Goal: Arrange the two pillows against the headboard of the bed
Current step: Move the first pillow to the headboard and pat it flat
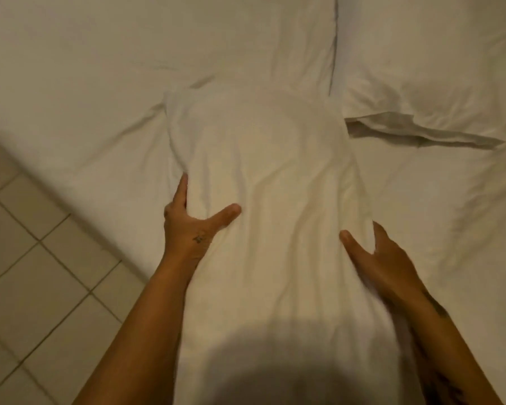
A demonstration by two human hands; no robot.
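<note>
— What lay in front of you, widest thing first?

— The bed (79, 92), white sheet creased, filled most of my view; its edge ran on a slant at my left, with pale floor tiles (35, 276) beyond it; no headboard showed in what I saw, so I could not tell where it stood.

— And the pillows?

— One long white pillow (269, 200) ran lengthwise from my chest out over the bed, between my two arms; its cover was wrinkled down the middle; the second pillow (430, 71) lay flat at the upper right, its open case flap just beside the far corner of the first; whether the two touched I could not tell.

— Your hands, then?

— My left hand (192, 226) clamped the pillow's left edge, thumb spread across the top and forefinger stretched along the side; the other fingers were hidden beneath; my right hand (383, 264) gripped the right edge likewise, thumb on top and fingers curled round the side, somewhat blurred.
</note>
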